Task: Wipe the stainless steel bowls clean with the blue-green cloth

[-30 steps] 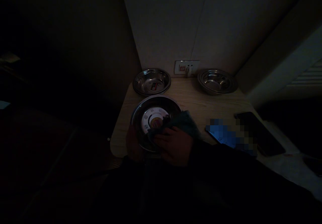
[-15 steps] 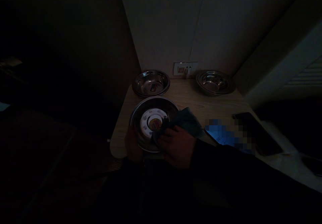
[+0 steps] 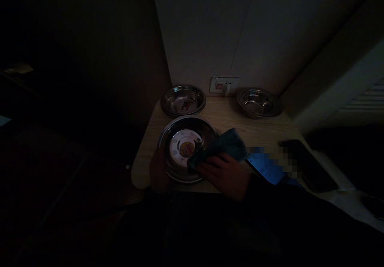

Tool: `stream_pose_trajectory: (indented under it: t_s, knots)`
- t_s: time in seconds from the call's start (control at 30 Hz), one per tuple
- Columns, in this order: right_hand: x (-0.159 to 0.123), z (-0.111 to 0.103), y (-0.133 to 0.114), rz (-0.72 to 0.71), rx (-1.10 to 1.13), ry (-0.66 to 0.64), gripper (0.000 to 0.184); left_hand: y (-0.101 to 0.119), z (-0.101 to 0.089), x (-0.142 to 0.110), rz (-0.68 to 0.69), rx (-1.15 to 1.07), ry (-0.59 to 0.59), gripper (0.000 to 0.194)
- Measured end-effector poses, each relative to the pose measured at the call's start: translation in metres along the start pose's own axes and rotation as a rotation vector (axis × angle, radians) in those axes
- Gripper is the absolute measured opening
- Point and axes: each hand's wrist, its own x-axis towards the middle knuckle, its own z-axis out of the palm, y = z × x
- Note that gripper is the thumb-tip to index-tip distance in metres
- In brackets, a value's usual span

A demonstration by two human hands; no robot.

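Note:
A shiny metal basin [image 3: 207,130] with a round yellow-and-red label [image 3: 186,149] on its bottom rests at the front of a small wooden table [image 3: 225,113]. My left hand [image 3: 159,173] grips its near left rim; the fingers are dim in the dark. In my right hand [image 3: 225,175] is a dark green cloth [image 3: 229,143], pressed against the right inner side of the basin. My right fingers lie bent over the cloth, and part of it sticks out beyond them to the upper right.
Behind the basin stand stacked metal bowls [image 3: 183,101] on the left and more nested bowls [image 3: 258,102] on the right. A wall socket [image 3: 223,86] holds a plug. To the right lie a lit phone [image 3: 265,167] and a dark, flat device [image 3: 309,165].
My right hand and the cloth have shifted right, from the basin's lower middle toward its right side. The left hand stays at the rim. The whole view has shifted slightly.

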Motion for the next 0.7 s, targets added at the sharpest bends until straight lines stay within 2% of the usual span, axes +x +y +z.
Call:
stream_pose_trajectory:
  t_s: [0.13, 0.27, 0.43, 0.5, 0.6, 0.7]
  knots:
    - [-0.003, 0.003, -0.001, 0.017, -0.02, 0.034, 0.033, 0.004, 0.003, 0.002, -0.04, -0.175, -0.064, 0.043]
    - [0.0, 0.008, -0.005, 0.023, 0.003, 0.094, 0.032, -0.009, 0.001, -0.002, -0.1, -0.352, -0.102, 0.051]
    - [0.007, 0.013, -0.012, 0.047, 0.05, 0.158, 0.034, -0.017, 0.001, -0.015, -0.192, -0.231, -0.085, 0.07]
    - [0.011, 0.016, -0.018, 0.053, 0.082, 0.174, 0.034, -0.012, 0.003, -0.019, -0.175, -0.168, -0.063, 0.063]
    - [0.013, 0.017, -0.024, 0.07, 0.145, 0.188, 0.034, -0.005, 0.004, -0.02, -0.076, -0.124, -0.047, 0.053]
    - [0.01, 0.009, -0.019, 0.1, 0.174, 0.143, 0.033, -0.004, 0.004, -0.019, -0.063, -0.105, 0.006, 0.048]
